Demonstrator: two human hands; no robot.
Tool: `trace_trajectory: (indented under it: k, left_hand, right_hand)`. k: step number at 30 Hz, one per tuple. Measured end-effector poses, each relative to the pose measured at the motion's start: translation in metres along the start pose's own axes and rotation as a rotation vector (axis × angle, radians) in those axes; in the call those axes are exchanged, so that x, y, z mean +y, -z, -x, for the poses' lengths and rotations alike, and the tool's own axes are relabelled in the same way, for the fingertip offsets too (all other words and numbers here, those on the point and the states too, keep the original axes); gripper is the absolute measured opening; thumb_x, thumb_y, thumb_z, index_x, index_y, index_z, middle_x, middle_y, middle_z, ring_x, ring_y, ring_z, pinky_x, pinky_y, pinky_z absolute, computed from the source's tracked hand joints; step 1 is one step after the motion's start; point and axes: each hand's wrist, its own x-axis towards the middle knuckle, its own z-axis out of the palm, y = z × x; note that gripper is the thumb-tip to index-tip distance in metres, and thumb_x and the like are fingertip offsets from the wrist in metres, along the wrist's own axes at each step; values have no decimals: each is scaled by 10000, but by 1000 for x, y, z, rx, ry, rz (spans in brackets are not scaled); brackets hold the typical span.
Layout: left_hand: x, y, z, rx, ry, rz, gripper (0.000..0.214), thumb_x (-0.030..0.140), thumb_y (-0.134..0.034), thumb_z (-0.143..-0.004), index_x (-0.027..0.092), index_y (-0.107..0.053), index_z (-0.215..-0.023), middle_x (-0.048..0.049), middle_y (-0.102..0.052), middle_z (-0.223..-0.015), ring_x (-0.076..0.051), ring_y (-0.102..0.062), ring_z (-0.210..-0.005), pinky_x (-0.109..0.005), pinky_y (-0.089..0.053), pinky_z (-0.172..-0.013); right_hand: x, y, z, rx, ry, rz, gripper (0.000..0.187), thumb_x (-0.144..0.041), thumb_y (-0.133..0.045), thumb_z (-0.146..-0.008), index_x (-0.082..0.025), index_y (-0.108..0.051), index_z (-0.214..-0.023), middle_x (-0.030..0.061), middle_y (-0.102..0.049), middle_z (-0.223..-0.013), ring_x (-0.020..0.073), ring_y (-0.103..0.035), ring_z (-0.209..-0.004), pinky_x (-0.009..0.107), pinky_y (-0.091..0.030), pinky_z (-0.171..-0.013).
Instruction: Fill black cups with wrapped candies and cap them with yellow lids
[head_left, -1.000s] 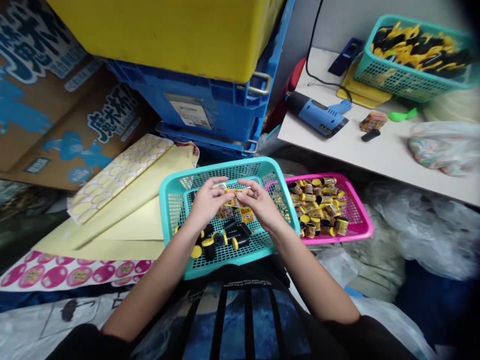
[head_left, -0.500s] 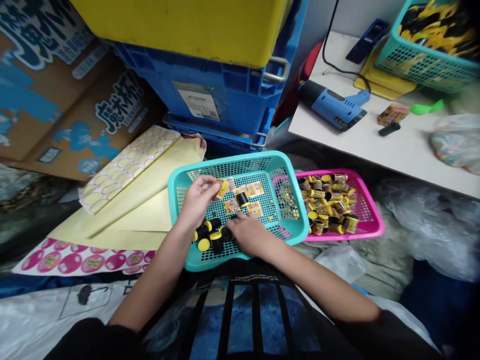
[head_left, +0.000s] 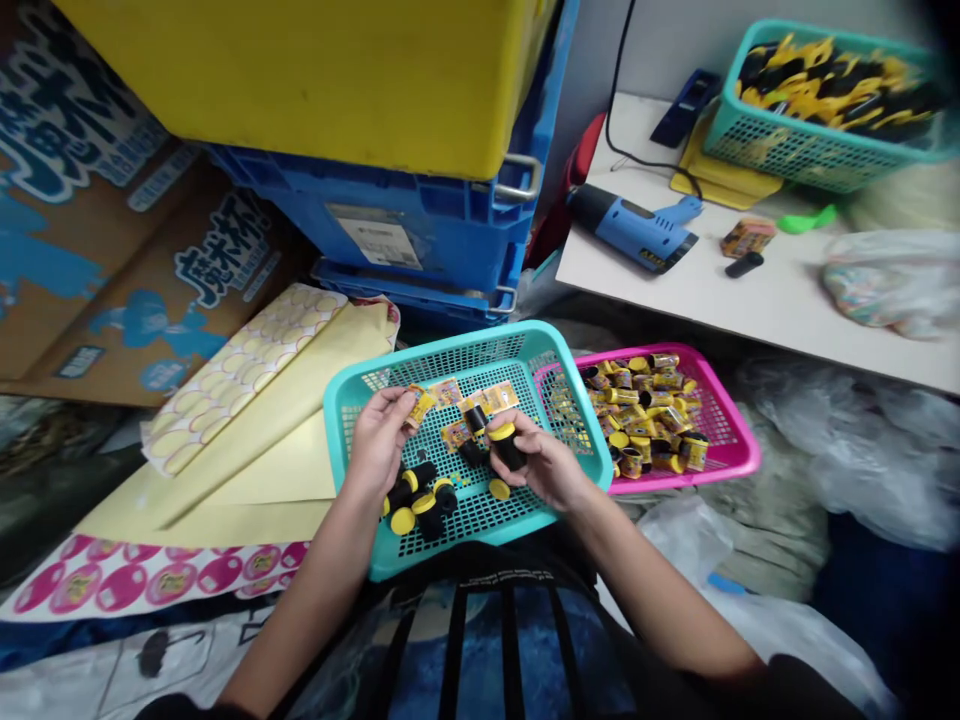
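Observation:
A teal mesh basket (head_left: 352, 405) rests on my lap. Inside lie several black tubes with yellow caps (head_left: 420, 495) and a few yellow printed labels (head_left: 495, 398). My left hand (head_left: 379, 445) pinches one yellow label (head_left: 420, 405) between thumb and fingers. My right hand (head_left: 544, 465) is closed round a black tube with a yellow cap (head_left: 506, 445), lifted a little above the basket floor. Right of the teal basket, a pink basket (head_left: 739, 450) holds several labelled tubes (head_left: 645, 415).
Yellow and pink sticker sheets (head_left: 247, 440) lie to the left. Stacked blue and yellow crates (head_left: 420, 200) stand behind, beside cardboard boxes (head_left: 112, 230). A white table (head_left: 757, 300) at right carries a blue tool (head_left: 637, 230), another teal basket (head_left: 817, 105) and plastic bags.
My hands came apart: the left kept a label, the right reached down among the tubes and lifted one black tube up toward the label.

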Motion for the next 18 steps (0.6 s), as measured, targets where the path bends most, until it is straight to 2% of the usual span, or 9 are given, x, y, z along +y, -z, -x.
trace_trajectory:
  k: [2, 5, 9, 14, 18]
  left_hand:
    - [-1, -2, -1, -7, 6, -14, 317, 276, -831, -574, 164, -619, -781, 17, -658, -732, -58, -540, -530, -149, -414, -451]
    - [-2, -1, -1, -14, 2, -34, 321, 280, -831, -578, 164, -622, -792, 24, -659, -732, -50, -536, -516, -149, -423, -468]
    - [-6, 3, -1, -9, 3, -55, 301, 280, -823, -591, 164, -629, -789, 28, -656, -728, -54, -541, -530, -153, -420, -480]
    - [-8, 2, -1, -32, 25, -90, 299, 285, -819, -598, 154, -644, -802, 20, -658, -731, -58, -543, -549, -161, -423, -501]
    - [-9, 1, -3, -38, 29, -105, 297, 287, -817, -599, 156, -643, -801, 21, -656, -728, -56, -532, -536, -167, -421, -504]
  right_hand:
    - [7, -2, -3, 82, 34, -56, 309, -433, -398, -883, -209, -537, -1045, 19, -575, -785, 89, -459, -491, 211, -252, -416]
    - [16, -6, -12, 156, 82, -20, 302, -369, -454, -872, -224, -513, -1129, 5, -564, -854, 74, -466, -476, 226, -285, -446]
    - [18, -8, -21, 143, 151, -126, 362, -277, -491, -789, -260, -421, -1143, -29, -533, -883, 83, -505, -470, 248, -348, -497]
    - [10, -7, -17, 101, 111, -109, 285, -359, -463, -821, -182, -499, -1042, -4, -562, -777, 88, -474, -473, 242, -308, -499]
    - [6, -4, -12, 147, 101, -40, 323, -247, -517, -761, -179, -532, -1077, -37, -549, -665, 87, -462, -481, 233, -337, -523]
